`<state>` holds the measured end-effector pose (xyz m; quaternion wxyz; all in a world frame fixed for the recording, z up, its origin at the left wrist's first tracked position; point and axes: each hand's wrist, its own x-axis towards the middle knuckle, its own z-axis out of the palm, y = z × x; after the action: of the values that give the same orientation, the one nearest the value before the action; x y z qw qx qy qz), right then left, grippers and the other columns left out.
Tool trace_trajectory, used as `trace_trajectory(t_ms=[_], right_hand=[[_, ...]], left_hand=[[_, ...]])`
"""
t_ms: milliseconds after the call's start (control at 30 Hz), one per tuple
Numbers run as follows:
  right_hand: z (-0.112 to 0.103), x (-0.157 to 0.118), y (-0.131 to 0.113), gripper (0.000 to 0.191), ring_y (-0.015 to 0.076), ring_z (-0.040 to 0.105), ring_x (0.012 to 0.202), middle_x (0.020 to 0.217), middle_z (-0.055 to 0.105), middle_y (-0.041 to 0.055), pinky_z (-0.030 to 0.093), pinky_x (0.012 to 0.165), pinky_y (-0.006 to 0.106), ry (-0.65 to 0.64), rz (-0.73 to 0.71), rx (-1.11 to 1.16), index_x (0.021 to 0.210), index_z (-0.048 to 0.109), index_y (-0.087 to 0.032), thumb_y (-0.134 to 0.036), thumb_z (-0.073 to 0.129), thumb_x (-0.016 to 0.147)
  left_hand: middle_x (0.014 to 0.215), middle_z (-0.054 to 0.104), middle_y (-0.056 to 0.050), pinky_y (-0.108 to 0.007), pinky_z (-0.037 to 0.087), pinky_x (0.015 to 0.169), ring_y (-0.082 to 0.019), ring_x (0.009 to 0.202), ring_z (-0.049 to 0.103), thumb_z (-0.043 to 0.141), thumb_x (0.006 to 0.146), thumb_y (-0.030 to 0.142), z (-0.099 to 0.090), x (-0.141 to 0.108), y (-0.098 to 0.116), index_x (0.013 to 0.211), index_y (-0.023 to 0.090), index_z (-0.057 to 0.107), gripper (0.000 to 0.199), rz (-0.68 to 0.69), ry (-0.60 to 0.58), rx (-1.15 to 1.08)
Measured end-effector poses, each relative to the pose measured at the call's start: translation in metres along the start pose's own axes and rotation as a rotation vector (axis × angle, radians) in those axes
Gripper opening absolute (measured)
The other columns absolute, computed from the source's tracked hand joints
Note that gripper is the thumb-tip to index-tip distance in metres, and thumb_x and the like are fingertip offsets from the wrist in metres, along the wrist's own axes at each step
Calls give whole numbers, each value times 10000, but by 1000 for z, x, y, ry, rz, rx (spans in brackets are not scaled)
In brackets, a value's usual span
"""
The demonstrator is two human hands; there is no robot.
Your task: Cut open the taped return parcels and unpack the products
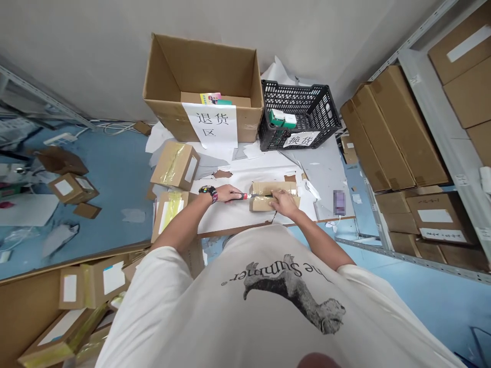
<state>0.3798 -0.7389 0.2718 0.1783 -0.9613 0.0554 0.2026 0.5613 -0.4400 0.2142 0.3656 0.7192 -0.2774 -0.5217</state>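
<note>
My left hand [227,193], with a dark watch on its wrist, is closed around a red and black box cutter [241,196]. The cutter's tip points right, at the near end of the seam on a small cardboard box [263,205]. Clear tape runs over the box, and a dark gap shows along the middle between its flaps. From the right, my right hand [284,203] grips the box, its fingers bent at the seam. The fingertips at the gap are partly hidden. White paper, torn in places, covers the table [222,217] under the box.
Behind stand a large open carton [164,115] and a black plastic crate [299,140] with green-and-white packs. Taped boxes [172,166] sit at the left, a phone-like item [339,203] at the right. Shelves of cartons [406,133] flank the right; more parcels [69,327] lie lower left.
</note>
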Motion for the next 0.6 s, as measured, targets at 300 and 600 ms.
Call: trace_trajectory(t_ms=[300, 600], right_hand=[[1, 7, 9, 499, 396, 623, 1465, 1415, 809, 113, 479, 1257, 506, 54, 52, -20, 1528, 730, -228, -399, 708, 1060], [8, 18, 10, 673, 425, 362, 1655, 1853, 405, 139, 274, 1376, 640, 237, -81, -121, 1764, 504, -269, -444, 601, 1121]], left_hand=[[611, 666, -1, -266, 408, 595, -152, 566, 529, 806, 926, 619, 32, -43, -6, 938, 156, 789, 463, -69, 8, -156], [835, 758, -58, -356, 594, 740, -222, 731, 677, 605, 926, 891, 101, -106, -48, 1509, 105, 738, 987, -6, 794, -480]])
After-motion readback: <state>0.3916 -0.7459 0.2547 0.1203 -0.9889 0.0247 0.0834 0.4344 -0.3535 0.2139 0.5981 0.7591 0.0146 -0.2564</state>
